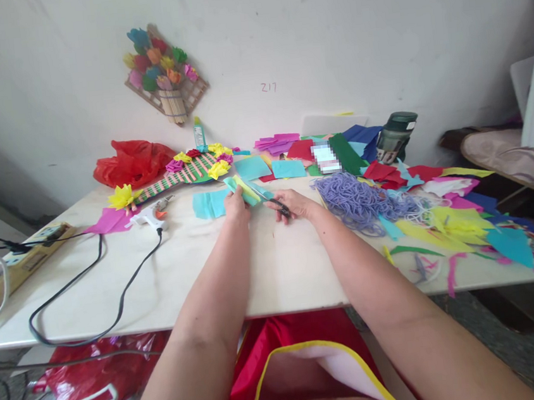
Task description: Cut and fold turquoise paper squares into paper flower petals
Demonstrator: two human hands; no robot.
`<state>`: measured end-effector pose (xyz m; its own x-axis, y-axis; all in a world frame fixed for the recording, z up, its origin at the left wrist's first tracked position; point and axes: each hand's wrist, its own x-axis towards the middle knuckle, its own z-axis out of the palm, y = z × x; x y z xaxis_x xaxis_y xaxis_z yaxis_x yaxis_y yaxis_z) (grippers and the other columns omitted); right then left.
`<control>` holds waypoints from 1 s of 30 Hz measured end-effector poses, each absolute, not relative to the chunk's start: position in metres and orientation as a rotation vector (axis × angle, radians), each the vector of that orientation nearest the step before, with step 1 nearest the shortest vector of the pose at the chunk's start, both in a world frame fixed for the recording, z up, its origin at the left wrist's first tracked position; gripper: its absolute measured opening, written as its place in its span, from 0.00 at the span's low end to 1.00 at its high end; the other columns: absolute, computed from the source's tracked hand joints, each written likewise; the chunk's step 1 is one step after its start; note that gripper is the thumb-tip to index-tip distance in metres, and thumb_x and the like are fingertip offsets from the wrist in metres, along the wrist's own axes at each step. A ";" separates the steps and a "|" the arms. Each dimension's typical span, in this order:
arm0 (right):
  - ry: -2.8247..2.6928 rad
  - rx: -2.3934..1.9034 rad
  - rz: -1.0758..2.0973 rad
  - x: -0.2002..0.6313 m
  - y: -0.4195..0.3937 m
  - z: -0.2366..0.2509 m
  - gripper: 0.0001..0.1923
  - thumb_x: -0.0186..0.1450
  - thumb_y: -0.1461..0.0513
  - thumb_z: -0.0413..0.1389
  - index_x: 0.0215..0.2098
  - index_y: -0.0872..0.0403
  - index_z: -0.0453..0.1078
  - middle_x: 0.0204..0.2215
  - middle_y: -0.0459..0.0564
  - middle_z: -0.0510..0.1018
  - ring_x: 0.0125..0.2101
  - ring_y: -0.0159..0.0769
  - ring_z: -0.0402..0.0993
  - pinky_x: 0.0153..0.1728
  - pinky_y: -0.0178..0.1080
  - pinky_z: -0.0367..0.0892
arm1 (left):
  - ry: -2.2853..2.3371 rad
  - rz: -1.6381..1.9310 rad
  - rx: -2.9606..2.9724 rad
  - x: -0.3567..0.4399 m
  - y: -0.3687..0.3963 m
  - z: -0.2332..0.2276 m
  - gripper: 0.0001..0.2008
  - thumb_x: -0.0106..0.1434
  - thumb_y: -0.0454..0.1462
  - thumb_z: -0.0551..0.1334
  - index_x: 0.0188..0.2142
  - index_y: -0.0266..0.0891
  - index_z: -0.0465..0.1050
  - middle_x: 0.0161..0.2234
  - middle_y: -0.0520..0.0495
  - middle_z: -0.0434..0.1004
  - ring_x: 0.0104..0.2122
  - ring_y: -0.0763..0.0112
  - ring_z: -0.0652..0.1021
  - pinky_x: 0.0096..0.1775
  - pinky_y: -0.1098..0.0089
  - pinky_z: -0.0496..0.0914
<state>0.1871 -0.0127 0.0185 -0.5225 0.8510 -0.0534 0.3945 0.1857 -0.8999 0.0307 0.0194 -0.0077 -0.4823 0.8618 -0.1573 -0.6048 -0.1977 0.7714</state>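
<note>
from my remote seat i have the left hand (236,204) pinching a yellow-green and turquoise piece of paper (247,193) over the table (284,268), its fingers closed near the edge, i judge to make the sheet firm against the blades. the right hand (290,205) has its fingers curled round the handles of the scissors (278,205), blades pointing left at that paper; whether they bite into it i cannot tell. a turquoise sheet (208,205) lies just left of the left fingers and another turquoise sheet (288,169) beyond the right fingers, probably there for easy reach. the glue gun (149,217) rests farther left, perhaps to leave cutting room. lavender yarn (353,200) is heaped right of the right fingers, and a flower-trimmed green piece (183,178) lies beyond and left of the left fingers, likely out of the scissors' way.
</note>
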 end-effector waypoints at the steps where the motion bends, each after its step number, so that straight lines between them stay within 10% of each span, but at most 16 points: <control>1: -2.003 -1.155 1.297 0.187 -0.012 0.018 0.21 0.55 0.46 0.56 0.27 0.57 0.61 0.15 0.46 0.73 0.11 0.26 0.66 0.07 0.25 0.50 | 0.986 1.846 0.383 0.031 0.019 -0.007 0.05 0.54 0.34 0.60 0.26 0.37 0.64 0.22 0.53 0.68 0.23 0.75 0.73 0.29 0.72 0.69; 30: -1.710 -1.033 1.435 0.181 -0.012 0.012 0.19 0.57 0.49 0.55 0.26 0.56 0.60 0.15 0.43 0.70 0.11 0.24 0.65 0.07 0.26 0.48 | 0.889 1.813 0.401 0.041 0.014 -0.002 0.03 0.53 0.31 0.60 0.26 0.36 0.65 0.20 0.53 0.69 0.19 0.77 0.72 0.24 0.76 0.67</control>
<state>0.1806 -0.0125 0.0119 -0.4630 0.8863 0.0030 0.1510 0.0822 -0.9851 0.0407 0.0137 -0.0021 -0.4133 0.9013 -0.1296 -0.6543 -0.1950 0.7307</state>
